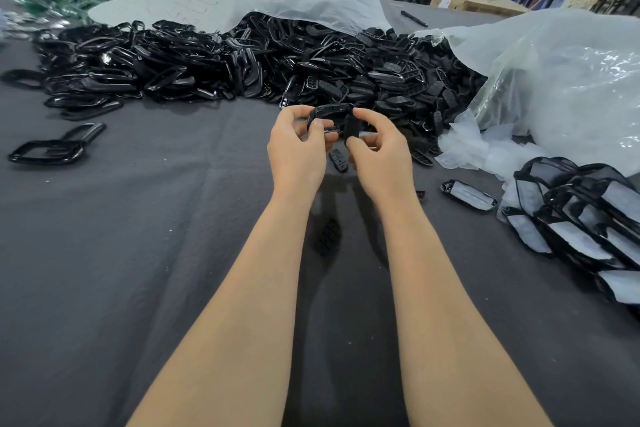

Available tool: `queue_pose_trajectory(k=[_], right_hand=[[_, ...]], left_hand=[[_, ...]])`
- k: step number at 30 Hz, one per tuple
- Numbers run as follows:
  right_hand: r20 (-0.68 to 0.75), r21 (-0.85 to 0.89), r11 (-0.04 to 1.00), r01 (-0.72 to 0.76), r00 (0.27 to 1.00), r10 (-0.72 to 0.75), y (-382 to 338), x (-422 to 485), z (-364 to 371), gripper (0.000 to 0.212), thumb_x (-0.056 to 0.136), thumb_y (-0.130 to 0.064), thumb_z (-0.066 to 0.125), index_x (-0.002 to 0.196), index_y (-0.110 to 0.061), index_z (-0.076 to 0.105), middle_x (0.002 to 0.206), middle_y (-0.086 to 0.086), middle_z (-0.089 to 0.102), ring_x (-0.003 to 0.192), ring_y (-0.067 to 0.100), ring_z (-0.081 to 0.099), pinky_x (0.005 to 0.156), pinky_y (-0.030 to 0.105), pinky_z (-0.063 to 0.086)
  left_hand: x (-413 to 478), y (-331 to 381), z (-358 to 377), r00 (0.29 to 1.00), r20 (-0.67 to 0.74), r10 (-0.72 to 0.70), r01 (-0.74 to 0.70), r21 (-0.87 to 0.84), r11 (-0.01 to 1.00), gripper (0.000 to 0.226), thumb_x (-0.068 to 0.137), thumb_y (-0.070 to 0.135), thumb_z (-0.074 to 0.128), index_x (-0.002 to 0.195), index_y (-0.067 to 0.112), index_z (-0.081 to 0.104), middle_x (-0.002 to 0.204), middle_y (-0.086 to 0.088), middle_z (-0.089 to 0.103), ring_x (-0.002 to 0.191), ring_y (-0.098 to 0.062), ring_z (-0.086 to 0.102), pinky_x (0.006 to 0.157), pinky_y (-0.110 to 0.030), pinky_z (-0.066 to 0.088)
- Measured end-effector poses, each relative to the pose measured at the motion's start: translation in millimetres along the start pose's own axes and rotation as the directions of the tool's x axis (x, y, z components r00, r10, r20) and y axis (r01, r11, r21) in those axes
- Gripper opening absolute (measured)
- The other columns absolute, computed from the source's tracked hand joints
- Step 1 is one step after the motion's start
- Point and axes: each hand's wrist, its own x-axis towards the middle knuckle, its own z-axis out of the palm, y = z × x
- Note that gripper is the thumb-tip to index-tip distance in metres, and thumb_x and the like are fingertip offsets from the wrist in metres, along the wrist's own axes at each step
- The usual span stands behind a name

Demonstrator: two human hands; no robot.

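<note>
Head view: one glossy black frame point(330, 111) and one matte black pad point(353, 130), held together just in front of the pile point(242, 62). Left hand point(298, 146) pinches frame, right hand point(377, 149) pinches pad, fingers curled. Two loose frames point(52, 146) front-left of pile.

Small-parts assembly workshop indicated: black plastic parts point(242, 59) heaped in bulk on cloth-covered desk point(138, 218), plastic sacks point(554, 73), cardboard cartons point(464, 0) stacked beyond.
</note>
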Motion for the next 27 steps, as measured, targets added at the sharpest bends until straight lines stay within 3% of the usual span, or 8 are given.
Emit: queue_pose_trajectory(k=[2,7,15,21,24,27], right_hand=[[-0.007,0.132,0.989,-0.061,0.998,0.062,-2.2,0.3,-2.3,0.033,0.089,-0.005,0.056,0.114,-0.026,0.059,0.076,-0.005,0.058,0.068,0.011,0.061,0.069,0.028,0.054],[-0.023,0.372,0.923,-0.099,0.993,0.116,-4.1,-0.5,-4.8,0.023,0.092,-0.006,0.058,0.110,-0.021,0.055,0.084,0.006,0.064,0.060,0.002,0.065,0.059,0.015,0.051],[-0.083,0.403,0.914,-0.046,0.993,0.087,-6.2,-2.1,-5.7,0.019,0.092,-0.006,0.058,0.106,-0.017,0.050,0.078,0.007,0.066,0.060,0.008,0.067,0.060,0.018,0.053],[-0.157,0.468,0.882,-0.059,0.976,0.148,-6.9,0.1,-4.1,0.012,0.094,-0.006,0.054,0.098,-0.014,0.046,0.098,0.013,0.056,0.063,0.016,0.069,0.060,0.022,0.054],[-0.193,0.383,0.923,-0.019,0.976,0.101,-5.2,0.2,-2.6,0.017,0.092,-0.007,0.057,0.101,-0.019,0.049,0.095,0.011,0.060,0.067,0.012,0.067,0.068,0.027,0.057],[-0.231,0.291,0.957,0.004,0.971,0.066,-5.8,-0.1,-2.2,0.017,0.090,-0.010,0.062,0.092,-0.025,0.057,0.087,0.003,0.065,0.074,0.013,0.067,0.080,0.037,0.057]], left_hand=[[0.8,-0.6,-0.5,0.999,-0.035,-0.002,0.002,-0.011,1.000,0.023,0.098,0.005,0.047,0.093,0.027,0.048,0.089,0.003,0.069,0.075,-0.006,0.070,0.079,-0.026,0.057],[3.0,-1.4,-1.7,0.995,-0.094,-0.036,0.031,-0.056,0.998,0.016,0.099,0.005,0.046,0.100,0.021,0.048,0.093,-0.001,0.069,0.074,-0.006,0.069,0.075,-0.022,0.056],[1.1,2.5,-0.1,0.996,-0.065,-0.060,0.054,-0.091,0.994,0.017,0.098,0.005,0.047,0.099,0.022,0.050,0.093,-0.001,0.070,0.076,-0.007,0.070,0.075,-0.023,0.057],[-2.5,4.6,2.6,0.998,0.043,-0.044,0.045,-0.033,0.998,0.021,0.097,0.007,0.049,0.092,0.028,0.051,0.085,0.005,0.070,0.069,-0.003,0.069,0.070,-0.019,0.055],[-3.0,3.3,3.5,0.995,0.083,-0.049,0.050,-0.009,0.999,0.019,0.098,0.008,0.048,0.094,0.026,0.053,0.084,0.005,0.071,0.070,-0.004,0.070,0.070,-0.019,0.056],[-3.0,2.5,4.0,0.993,0.105,-0.063,0.065,-0.020,0.998,0.017,0.099,0.008,0.046,0.097,0.023,0.054,0.085,0.003,0.069,0.068,-0.005,0.070,0.067,-0.019,0.056]])
